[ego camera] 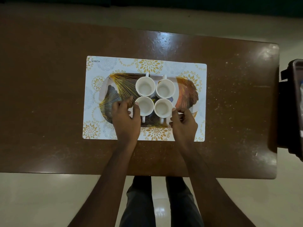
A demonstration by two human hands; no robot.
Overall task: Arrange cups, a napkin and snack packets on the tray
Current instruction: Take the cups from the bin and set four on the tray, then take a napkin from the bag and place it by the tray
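Cups [154,95]: four on tray [188,90] | placemat [114,63] beneath | table [229,95]

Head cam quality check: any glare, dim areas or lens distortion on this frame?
Head view: dim overall, dark toward the far edge; a bright glare patch on the table beyond the placemat; wide-angle bending shows at the table's edges; the four cups on the tray read clearly, both the left hand and right hand look sharp.
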